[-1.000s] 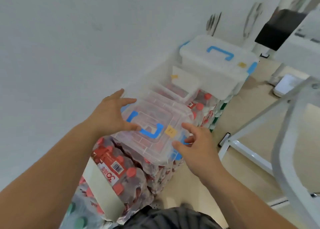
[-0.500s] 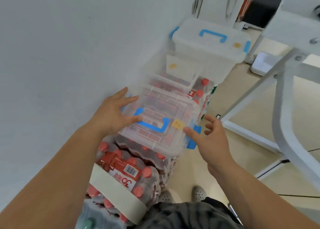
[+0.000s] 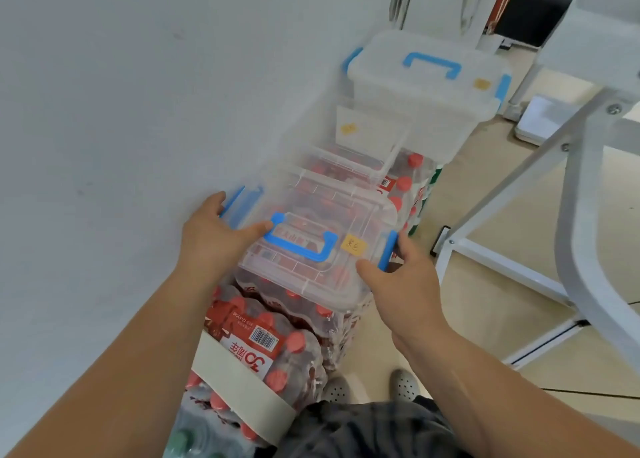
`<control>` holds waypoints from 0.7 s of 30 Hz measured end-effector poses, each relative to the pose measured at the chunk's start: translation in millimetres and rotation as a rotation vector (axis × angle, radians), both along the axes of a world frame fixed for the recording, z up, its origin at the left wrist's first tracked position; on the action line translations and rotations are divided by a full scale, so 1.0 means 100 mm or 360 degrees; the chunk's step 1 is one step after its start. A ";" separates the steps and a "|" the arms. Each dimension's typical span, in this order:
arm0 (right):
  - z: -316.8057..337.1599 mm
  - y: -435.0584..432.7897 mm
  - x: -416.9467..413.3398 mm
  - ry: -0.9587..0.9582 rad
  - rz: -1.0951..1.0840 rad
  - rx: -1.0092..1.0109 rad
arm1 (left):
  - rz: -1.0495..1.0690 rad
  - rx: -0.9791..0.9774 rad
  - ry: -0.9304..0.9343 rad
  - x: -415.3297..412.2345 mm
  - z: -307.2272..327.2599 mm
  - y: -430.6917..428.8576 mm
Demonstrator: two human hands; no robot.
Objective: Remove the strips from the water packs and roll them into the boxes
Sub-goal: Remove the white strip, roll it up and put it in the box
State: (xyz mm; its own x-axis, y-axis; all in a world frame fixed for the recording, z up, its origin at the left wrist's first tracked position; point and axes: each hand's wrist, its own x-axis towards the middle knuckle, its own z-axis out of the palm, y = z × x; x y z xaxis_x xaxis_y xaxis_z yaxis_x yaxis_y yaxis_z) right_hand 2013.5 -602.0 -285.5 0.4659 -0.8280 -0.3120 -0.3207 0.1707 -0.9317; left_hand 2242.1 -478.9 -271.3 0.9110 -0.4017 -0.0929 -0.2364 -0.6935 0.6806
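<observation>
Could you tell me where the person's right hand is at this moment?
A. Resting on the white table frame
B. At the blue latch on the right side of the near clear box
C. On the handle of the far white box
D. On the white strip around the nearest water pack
B: the right hand is at the right-side blue latch of the near clear box, fingers curled behind it.
</observation>
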 end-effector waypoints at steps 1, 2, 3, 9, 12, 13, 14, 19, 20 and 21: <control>-0.02 0.00 -0.01 0.0025 0.0038 -0.0002 | -0.0016 0.0022 0.0008 0.00 0.01 -0.01; -0.04 0.00 -0.01 0.0038 0.0059 -0.0020 | -0.0028 0.0036 0.0015 0.01 0.02 -0.02; -0.05 -0.01 -0.01 0.0047 0.0077 -0.0052 | -0.0040 0.0033 0.0001 0.01 0.02 -0.03; -0.10 -0.04 0.03 0.0082 0.0116 -0.0170 | -0.0100 -0.0003 -0.0199 -0.03 0.02 -0.12; -0.13 -0.06 0.03 0.0090 0.0119 -0.0128 | -0.0144 -0.0008 -0.0250 -0.03 -0.01 -0.14; -0.14 -0.05 0.03 0.0080 0.0109 -0.0127 | -0.0179 -0.0013 -0.0271 -0.02 -0.01 -0.15; -0.15 -0.05 0.03 0.0077 0.0097 -0.0126 | -0.0205 -0.0010 -0.0285 0.00 -0.02 -0.15; -0.15 -0.05 0.11 0.0089 0.0020 -0.0094 | -0.0293 0.0052 -0.0337 0.13 -0.03 -0.22; -0.14 -0.06 0.12 0.0088 0.0000 -0.0084 | -0.0313 0.0086 -0.0351 0.15 -0.02 -0.24; -0.13 -0.06 0.13 0.0086 -0.0016 -0.0079 | -0.0328 0.0119 -0.0370 0.16 -0.01 -0.26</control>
